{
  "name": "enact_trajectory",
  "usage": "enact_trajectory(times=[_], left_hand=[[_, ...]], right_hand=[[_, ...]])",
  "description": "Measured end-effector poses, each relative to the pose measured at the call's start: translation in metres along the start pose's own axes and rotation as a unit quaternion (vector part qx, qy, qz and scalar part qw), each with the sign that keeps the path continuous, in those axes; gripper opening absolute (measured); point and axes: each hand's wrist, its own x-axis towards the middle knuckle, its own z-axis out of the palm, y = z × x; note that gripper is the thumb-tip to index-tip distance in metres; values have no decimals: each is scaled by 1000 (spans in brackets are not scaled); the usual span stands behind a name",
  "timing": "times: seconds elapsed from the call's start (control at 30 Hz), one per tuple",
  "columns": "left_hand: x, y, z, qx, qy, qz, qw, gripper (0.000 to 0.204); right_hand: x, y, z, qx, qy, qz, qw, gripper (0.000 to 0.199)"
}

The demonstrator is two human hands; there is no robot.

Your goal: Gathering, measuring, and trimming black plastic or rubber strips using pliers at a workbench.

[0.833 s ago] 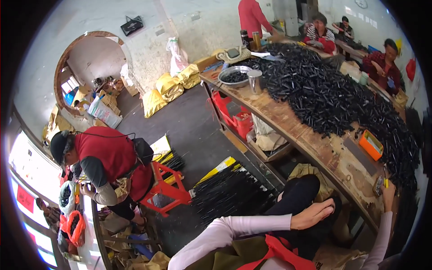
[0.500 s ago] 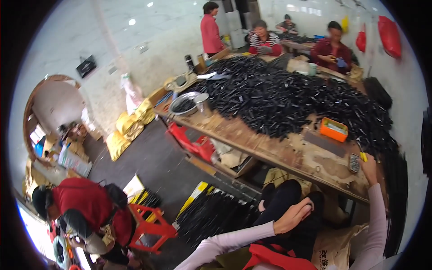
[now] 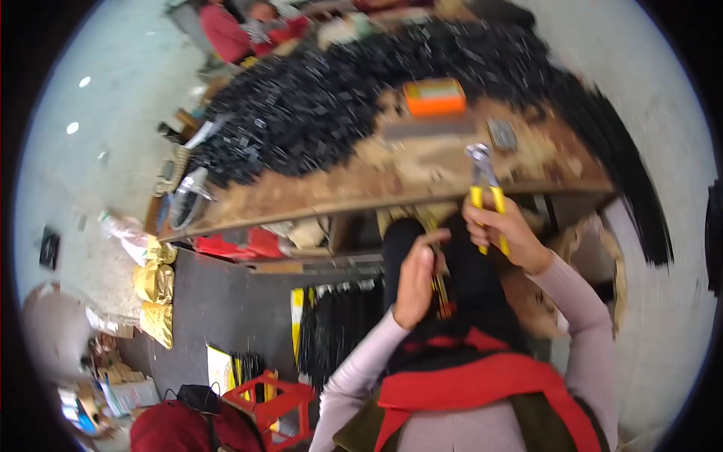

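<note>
My right hand (image 3: 503, 227) grips a pair of end-cutting pliers (image 3: 484, 181) by the yellow handles, jaws pointing up at the table's front edge. Over my lap, my left hand (image 3: 419, 277) is closed, thumb and fingers drawn together. A thin yellow-and-dark thing (image 3: 441, 295) shows beside and below its fingers; blur hides what it is. Just beyond the pliers, a small metal tin (image 3: 502, 134) lies on the wooden table (image 3: 316, 197). An orange box (image 3: 434, 97) stands behind a flat dark bar (image 3: 428, 129).
A large heap of black pieces (image 3: 294, 113) covers the table's far side, and long black strips (image 3: 629, 173) hang over its right end. A metal bowl (image 3: 187, 202) sits at the left corner. Black bundles (image 3: 337, 328) and a red stool (image 3: 282, 410) are on the floor, near another person.
My right hand has come back from the table near the tin, bringing the pliers above my lap. My left hand has lifted from my thigh. The view has turned and tipped down.
</note>
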Motion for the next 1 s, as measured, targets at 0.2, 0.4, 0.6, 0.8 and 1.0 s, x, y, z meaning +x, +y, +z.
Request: enact_trajectory(times=[0.2,0.4,0.6,0.8,1.0], left_hand=[[2,21,-4,-41,-69,-18,997,74],[-8,13,-8,-113,-121,-12,986,69],[-9,19,-8,-135,-93,-22,986,66],[-8,10,-8,-111,-81,-23,990,66],[-5,13,-9,-107,-81,-26,991,68]], right_hand=[[-14,40,20,-50,13,-95,994,18],[-32,50,37,-31,14,-89,995,19],[-25,54,33,28,-22,-77,996,18],[-23,54,31,5,-22,-55,998,21],[-23,57,35,-60,-23,-90,994,20]])
